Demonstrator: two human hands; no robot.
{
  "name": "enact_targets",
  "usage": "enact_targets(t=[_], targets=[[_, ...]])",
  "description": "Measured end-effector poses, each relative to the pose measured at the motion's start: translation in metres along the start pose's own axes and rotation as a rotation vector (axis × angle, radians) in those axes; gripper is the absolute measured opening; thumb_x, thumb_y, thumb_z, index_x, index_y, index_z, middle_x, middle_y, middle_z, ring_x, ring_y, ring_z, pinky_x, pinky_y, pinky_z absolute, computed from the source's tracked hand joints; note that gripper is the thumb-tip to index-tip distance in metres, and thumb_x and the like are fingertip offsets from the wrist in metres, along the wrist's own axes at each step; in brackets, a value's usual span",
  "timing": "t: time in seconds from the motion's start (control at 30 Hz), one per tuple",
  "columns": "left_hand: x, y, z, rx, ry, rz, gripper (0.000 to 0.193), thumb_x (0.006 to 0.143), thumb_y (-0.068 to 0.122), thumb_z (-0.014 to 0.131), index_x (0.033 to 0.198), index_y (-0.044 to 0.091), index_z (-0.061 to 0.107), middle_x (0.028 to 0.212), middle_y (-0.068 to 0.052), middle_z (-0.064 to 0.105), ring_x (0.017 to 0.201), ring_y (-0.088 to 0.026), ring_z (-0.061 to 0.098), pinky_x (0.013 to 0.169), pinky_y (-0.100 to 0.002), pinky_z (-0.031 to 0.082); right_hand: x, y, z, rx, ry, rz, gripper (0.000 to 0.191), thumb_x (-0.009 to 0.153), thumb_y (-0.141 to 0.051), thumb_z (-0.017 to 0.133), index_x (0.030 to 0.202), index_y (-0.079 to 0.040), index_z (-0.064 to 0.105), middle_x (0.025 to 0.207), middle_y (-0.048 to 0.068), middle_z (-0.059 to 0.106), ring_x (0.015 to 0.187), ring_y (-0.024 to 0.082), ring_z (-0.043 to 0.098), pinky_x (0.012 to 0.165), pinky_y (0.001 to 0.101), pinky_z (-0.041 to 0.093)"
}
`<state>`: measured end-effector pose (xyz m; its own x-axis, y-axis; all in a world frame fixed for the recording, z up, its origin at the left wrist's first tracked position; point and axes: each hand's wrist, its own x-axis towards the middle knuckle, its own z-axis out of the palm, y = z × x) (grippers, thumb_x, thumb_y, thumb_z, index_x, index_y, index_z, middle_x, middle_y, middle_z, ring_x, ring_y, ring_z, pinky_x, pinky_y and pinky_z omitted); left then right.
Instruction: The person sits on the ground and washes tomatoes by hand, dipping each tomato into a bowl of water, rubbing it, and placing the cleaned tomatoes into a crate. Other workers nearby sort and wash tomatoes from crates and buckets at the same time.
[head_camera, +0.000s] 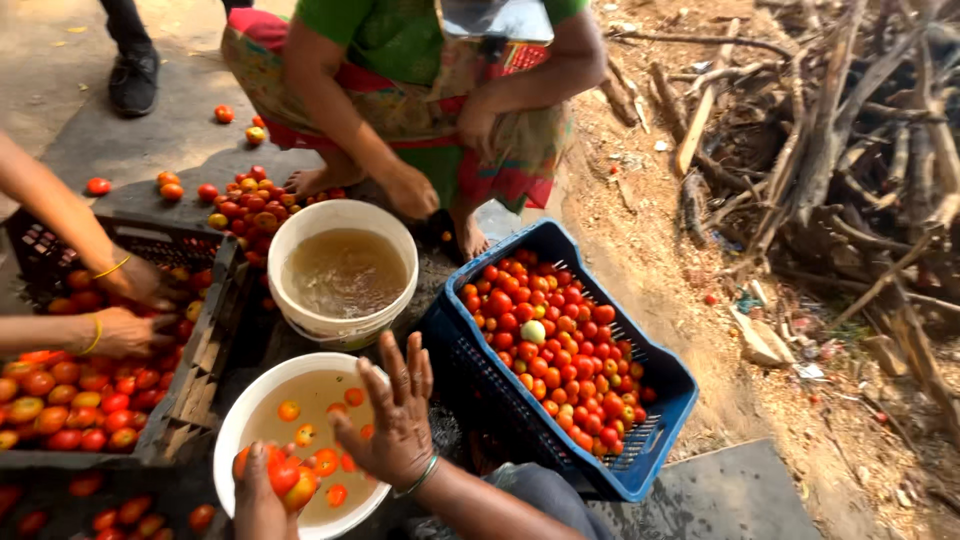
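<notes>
My left hand (258, 495) is at the bottom edge, closed around a few red and orange tomatoes (285, 475) above a white bucket (232, 425) of murky water with several tomatoes floating in it. My right hand (395, 420) hovers over the bucket's right rim, back up, fingers spread, holding nothing; a green bangle sits on its wrist. Just right of it stands a blue crate (655, 375) filled with red tomatoes and one pale green one.
A second white bucket (345, 215) of cloudy water stands behind. Another person's two hands (135, 305) reach into a black crate (205, 345) of tomatoes at left. A squatting person (420, 100) faces me, with loose tomatoes (240, 205) on the ground. Dry branches (850, 150) lie at right.
</notes>
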<state>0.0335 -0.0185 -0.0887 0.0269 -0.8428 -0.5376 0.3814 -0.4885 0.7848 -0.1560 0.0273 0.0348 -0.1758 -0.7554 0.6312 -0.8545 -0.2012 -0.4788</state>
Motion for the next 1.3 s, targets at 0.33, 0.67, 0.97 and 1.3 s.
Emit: enact_targets(t=[0.33,0.67,0.97,1.3], targets=[[-0.022,0.021,-0.001,-0.124,0.051,-0.073,0.057,0.098,0.062,0.045,0.133,0.02,0.056,0.116,-0.004,0.067,0.102,-0.025,0.066,0.079,-0.045,0.056,-0.006,-0.018,0.022,0.146,-0.082,0.064,0.081,0.082,-0.041,0.079,0.153,-0.023,0.045,0.168,0.021,0.021,0.155,0.048,0.015,0.121,0.0616,0.019],[-0.031,0.027,0.028,-0.356,-0.355,-0.147,0.062,0.094,0.054,0.05,0.14,0.014,0.052,0.131,-0.012,0.063,0.118,-0.027,0.064,0.096,-0.046,0.052,-0.038,-0.034,0.035,0.318,-0.446,-0.06,0.079,0.095,-0.061,0.064,0.159,-0.021,0.044,0.172,0.017,0.028,0.158,0.043,0.024,0.123,0.0619,0.02],[-0.039,0.025,0.026,-0.223,-0.107,-0.128,0.064,0.1,0.058,0.046,0.136,0.006,0.052,0.12,-0.014,0.062,0.109,-0.028,0.064,0.094,-0.044,0.053,-0.031,-0.046,0.035,0.798,-0.616,0.433,0.07,0.097,-0.059,0.055,0.152,-0.017,0.044,0.15,0.015,0.049,0.145,0.034,0.042,0.121,0.0529,0.032],[-0.037,0.023,0.028,-0.337,-0.101,-0.163,0.054,0.098,0.046,0.049,0.139,0.011,0.052,0.13,-0.013,0.059,0.119,-0.028,0.06,0.103,-0.045,0.048,-0.031,-0.041,0.039,0.484,-0.615,0.285,0.069,0.098,-0.059,0.052,0.154,-0.018,0.046,0.161,0.015,0.04,0.147,0.039,0.035,0.119,0.058,0.024]])
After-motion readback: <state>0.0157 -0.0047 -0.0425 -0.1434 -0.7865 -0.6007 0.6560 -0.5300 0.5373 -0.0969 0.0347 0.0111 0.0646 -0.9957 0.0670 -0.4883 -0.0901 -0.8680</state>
